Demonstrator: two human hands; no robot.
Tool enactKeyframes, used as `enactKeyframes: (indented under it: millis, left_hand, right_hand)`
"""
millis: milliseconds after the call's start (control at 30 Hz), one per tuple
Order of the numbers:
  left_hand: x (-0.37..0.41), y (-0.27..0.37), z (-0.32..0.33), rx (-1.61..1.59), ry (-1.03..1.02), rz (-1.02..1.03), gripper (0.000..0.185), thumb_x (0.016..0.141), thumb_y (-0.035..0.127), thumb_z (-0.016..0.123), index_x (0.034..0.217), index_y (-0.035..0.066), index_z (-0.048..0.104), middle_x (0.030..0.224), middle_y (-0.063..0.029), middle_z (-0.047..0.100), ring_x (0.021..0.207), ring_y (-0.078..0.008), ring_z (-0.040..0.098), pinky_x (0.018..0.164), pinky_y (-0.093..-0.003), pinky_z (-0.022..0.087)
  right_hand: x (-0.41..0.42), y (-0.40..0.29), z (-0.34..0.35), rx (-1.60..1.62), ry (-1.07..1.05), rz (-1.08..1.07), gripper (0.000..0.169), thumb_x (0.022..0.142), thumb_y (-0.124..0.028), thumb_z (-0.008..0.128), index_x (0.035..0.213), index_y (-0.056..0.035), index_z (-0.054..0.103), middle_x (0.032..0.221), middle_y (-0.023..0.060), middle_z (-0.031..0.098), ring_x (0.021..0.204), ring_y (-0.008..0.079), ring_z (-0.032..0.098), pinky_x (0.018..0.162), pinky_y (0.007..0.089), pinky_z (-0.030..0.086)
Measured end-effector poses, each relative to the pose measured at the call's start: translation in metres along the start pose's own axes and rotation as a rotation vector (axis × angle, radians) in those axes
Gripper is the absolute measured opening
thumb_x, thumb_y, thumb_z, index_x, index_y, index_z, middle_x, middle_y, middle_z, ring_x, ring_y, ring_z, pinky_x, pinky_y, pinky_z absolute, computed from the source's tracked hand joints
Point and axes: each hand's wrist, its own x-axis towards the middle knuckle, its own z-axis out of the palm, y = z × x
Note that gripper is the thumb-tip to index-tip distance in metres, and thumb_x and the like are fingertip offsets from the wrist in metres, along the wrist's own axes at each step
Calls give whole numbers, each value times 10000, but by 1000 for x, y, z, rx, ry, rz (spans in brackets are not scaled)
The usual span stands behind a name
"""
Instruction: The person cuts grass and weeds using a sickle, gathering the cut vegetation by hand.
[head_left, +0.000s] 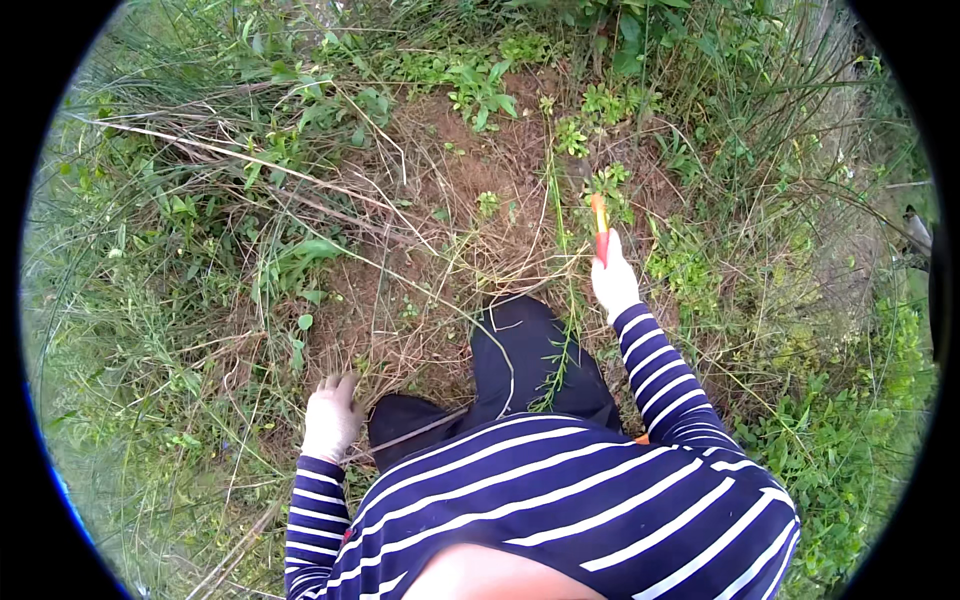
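Observation:
My right hand (616, 279), in a whitish glove, grips the red and orange handle (601, 225) of a hand tool, right of centre. The tool's far end reaches in among small leafy plants (609, 180) and is too hidden to name. At the lower left is my left hand (332, 416), gloved too, low beside my knee over grass. Its fingers are slightly spread, and I see nothing held in it. A thin green stem with narrow leaves (556, 367) lies across my dark trousers.
Dry stalks (247, 159) slant over weeds at the left. Reddish soil with dry grass (465, 169) lies ahead of my knees. Tall grass (780, 97) stands at the upper right, and leafy weeds (795, 457) grow at the lower right. A thin stick (412, 435) crosses my left leg.

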Motion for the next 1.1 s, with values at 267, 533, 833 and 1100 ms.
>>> enactKeyframes:
  millis: [267, 533, 833, 1100]
  left_hand:
    - [222, 185, -10, -346, 456, 515, 582, 827, 145, 728, 1352, 54, 494, 1379, -190, 510, 1269, -382, 529, 1068, -461, 459]
    - [391, 186, 81, -491, -63, -206, 884, 856, 315, 712, 1537, -6, 247, 1448, -295, 420, 1298, -396, 530, 1093, -427, 430]
    - [439, 134, 38, -650, 97, -84, 460, 987, 372, 528, 1238, 9, 657, 1080, -234, 720, 1030, -335, 691, 896, -409, 526]
    - [356, -7, 45, 215, -132, -8, 274, 954, 240, 508, 1091, 101, 700, 1080, -176, 705, 1059, -346, 670, 897, -480, 522]
  right_hand:
    - [-3, -63, 1, -159, -159, -126, 701, 943, -224, 588, 1560, -100, 279, 882, 236, 678, 794, 429, 686, 730, 527, 545]
    - [64, -50, -37, -31, -67, -254, 637, 930, -236, 624, 1526, -156, 413, 962, 247, 703, 807, 410, 702, 711, 469, 559]
    - [236, 0, 46, 208, 133, -36, 568, 1002, -283, 583, 1520, -129, 410, 1164, 257, 676, 1033, 417, 674, 880, 426, 528]
    - [-98, 86, 48, -40, -236, 279, 624, 997, -202, 615, 1553, -106, 349, 1262, 275, 644, 1114, 380, 675, 941, 401, 526]
